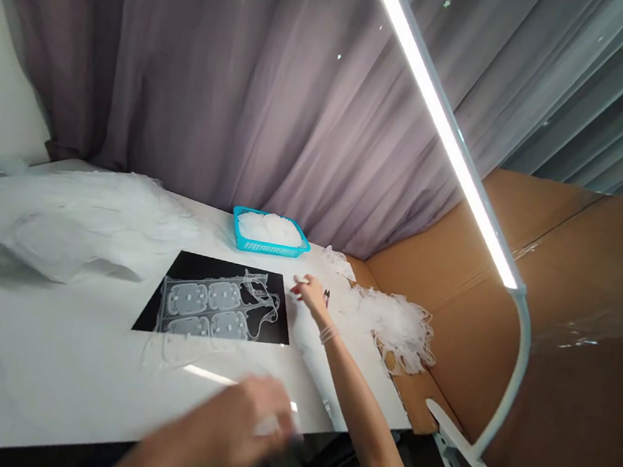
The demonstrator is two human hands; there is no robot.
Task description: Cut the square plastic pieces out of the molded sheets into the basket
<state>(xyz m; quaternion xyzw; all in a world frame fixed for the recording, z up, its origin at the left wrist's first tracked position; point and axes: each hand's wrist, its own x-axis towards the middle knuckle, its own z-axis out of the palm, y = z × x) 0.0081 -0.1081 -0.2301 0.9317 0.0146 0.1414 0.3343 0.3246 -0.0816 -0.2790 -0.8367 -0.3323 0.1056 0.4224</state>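
My left hand (245,426) is low in the view over the table's front edge, smeared by motion. Its fingers look curled, and a pale patch shows among them that I cannot make out. Farther away, my right hand (311,292) is just right of the black mat, fingers bent together around something small and whitish, too small to name. Beside that hand lies a dark-tipped tool (327,296), partly hidden by it. Clear plastic pouches with tubing (207,304) lie on the black mat (157,313), some tubing hanging past its front edge.
A blue basket (272,248) of white material stands at the back. Pale plastic sheeting (75,212) covers the table's left side. Tangled white loops (399,328) lie at right near a cardboard wall (577,334). A clamped lamp (452,145) slants overhead before a curtain (210,85).
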